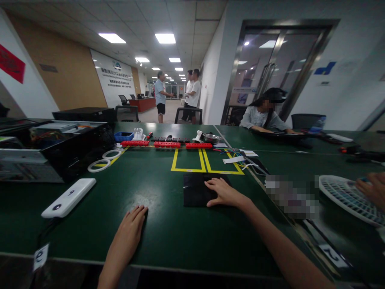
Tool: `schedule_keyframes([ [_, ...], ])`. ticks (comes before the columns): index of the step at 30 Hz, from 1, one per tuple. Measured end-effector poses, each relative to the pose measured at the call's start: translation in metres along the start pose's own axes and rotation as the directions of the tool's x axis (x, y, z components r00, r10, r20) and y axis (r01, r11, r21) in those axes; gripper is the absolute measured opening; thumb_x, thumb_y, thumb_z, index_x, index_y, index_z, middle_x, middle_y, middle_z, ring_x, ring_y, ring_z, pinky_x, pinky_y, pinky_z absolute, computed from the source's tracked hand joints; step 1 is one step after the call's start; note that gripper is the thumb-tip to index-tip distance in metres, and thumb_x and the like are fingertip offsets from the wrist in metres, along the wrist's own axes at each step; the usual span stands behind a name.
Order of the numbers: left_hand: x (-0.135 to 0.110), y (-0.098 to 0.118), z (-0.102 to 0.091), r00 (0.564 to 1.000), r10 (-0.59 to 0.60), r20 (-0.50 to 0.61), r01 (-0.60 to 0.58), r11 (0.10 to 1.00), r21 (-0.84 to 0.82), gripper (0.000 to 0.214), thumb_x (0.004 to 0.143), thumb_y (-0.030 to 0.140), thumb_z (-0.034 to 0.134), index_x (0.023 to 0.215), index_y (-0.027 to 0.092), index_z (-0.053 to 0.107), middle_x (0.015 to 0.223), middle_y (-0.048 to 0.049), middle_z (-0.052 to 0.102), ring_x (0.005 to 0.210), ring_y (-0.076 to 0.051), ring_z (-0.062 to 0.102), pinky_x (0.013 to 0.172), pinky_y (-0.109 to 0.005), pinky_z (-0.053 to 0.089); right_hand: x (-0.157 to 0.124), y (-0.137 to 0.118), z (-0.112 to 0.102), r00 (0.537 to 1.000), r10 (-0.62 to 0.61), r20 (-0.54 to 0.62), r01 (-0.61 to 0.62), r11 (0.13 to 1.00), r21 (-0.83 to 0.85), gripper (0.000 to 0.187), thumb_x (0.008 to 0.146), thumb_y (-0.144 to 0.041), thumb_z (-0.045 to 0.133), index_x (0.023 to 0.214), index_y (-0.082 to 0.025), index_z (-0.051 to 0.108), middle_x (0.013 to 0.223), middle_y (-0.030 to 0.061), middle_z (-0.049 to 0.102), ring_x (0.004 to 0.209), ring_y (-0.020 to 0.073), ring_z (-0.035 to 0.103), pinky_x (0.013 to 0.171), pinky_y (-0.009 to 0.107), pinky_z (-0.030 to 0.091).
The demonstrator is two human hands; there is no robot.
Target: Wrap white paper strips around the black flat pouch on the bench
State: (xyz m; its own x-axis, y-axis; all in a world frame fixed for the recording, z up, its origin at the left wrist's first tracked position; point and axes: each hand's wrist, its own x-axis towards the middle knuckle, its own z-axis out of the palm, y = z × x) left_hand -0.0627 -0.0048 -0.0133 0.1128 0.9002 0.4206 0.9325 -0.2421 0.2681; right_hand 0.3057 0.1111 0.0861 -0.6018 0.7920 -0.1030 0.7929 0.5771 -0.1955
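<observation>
On the green tabletop (162, 228), my left hand (130, 226) lies flat with its fingers stretched out and nothing in it. My right hand (224, 192) rests on the right part of a flat, dark rectangular piece (194, 190), thumb and fingers apart. What kind of thing the dark piece is, I cannot tell. It lies just in front of two rectangles of yellow tape (190, 170) on the table.
An opened computer case (81, 148), two white rings (99, 165) and a white numbered device (69, 198) are at left. Red strips (167, 144) and a metal bowl (212, 138) line the back. Loose wires (240, 158) and a white basket (345, 196) with another person's hand (373, 190) are right.
</observation>
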Motion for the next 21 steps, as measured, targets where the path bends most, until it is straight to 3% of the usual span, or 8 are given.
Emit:
schedule_keyframes([
  [4,0.001,0.003,-0.001,1.0,-0.012,0.003,0.012,1.0,0.005,0.039,0.094,0.028,0.033,0.121,0.017,0.058,0.127,-0.0098,0.06,0.124,-0.025,0.048,0.105,-0.048,0.034,0.007,-0.051,0.022,0.99,-0.114,-0.087,0.11,0.993,-0.053,0.097,0.069,-0.078,0.046,0.14,-0.013,0.036,0.139,0.019,0.041,0.129,0.0374,0.031,0.108,0.053,0.017],
  [8,0.001,0.007,-0.004,1.0,-0.013,0.012,0.013,1.0,0.021,0.039,0.093,0.031,0.036,0.121,0.017,0.059,0.127,-0.0095,0.059,0.124,-0.025,0.047,0.106,-0.047,0.033,0.011,-0.091,0.047,0.963,-0.129,-0.237,0.102,0.987,-0.124,0.088,0.08,-0.072,0.037,0.139,-0.008,0.035,0.137,0.0198,0.043,0.129,0.0367,0.03,0.107,0.053,0.022],
  [10,0.002,0.008,-0.006,1.0,-0.003,0.02,0.002,0.999,0.033,0.039,0.093,0.032,0.037,0.122,0.017,0.058,0.128,-0.0103,0.058,0.125,-0.026,0.047,0.105,-0.048,0.033,0.012,-0.102,0.054,0.957,-0.135,-0.258,0.104,0.986,-0.132,0.088,0.081,-0.071,0.036,0.14,-0.006,0.034,0.138,0.0198,0.042,0.129,0.037,0.029,0.107,0.054,0.022],
  [13,0.003,0.011,-0.008,0.999,0.02,0.04,-0.023,0.997,0.068,0.042,0.092,0.033,0.04,0.13,0.018,0.052,0.132,-0.0111,0.055,0.125,-0.028,0.046,0.104,-0.05,0.034,0.013,-0.106,0.055,0.961,-0.142,-0.239,0.117,0.986,-0.116,0.088,0.081,-0.071,0.035,0.139,-0.005,0.034,0.139,0.0203,0.04,0.13,0.0373,0.028,0.107,0.054,0.022],
  [18,0.007,0.018,-0.014,0.985,0.116,0.125,-0.13,0.985,0.112,0.045,0.091,0.03,0.045,0.136,0.036,0.042,0.14,-0.0019,0.047,0.133,-0.03,0.033,0.101,-0.058,0.031,0.018,-0.098,0.049,0.955,-0.199,-0.219,0.18,0.978,-0.104,0.083,0.08,-0.067,0.044,0.14,-0.011,0.035,0.14,0.0186,0.039,0.131,0.0355,0.028,0.107,0.053,0.021],
  [21,0.009,0.02,-0.016,0.968,0.15,0.203,-0.172,0.98,0.096,0.043,0.092,0.03,0.046,0.134,0.041,0.043,0.139,-0.0006,0.048,0.132,-0.029,0.036,0.101,-0.059,0.029,0.02,-0.093,0.046,0.946,-0.246,-0.212,0.227,0.968,-0.11,0.079,0.08,-0.063,0.048,0.14,-0.013,0.036,0.142,0.0175,0.038,0.131,0.0336,0.029,0.107,0.052,0.022],
])
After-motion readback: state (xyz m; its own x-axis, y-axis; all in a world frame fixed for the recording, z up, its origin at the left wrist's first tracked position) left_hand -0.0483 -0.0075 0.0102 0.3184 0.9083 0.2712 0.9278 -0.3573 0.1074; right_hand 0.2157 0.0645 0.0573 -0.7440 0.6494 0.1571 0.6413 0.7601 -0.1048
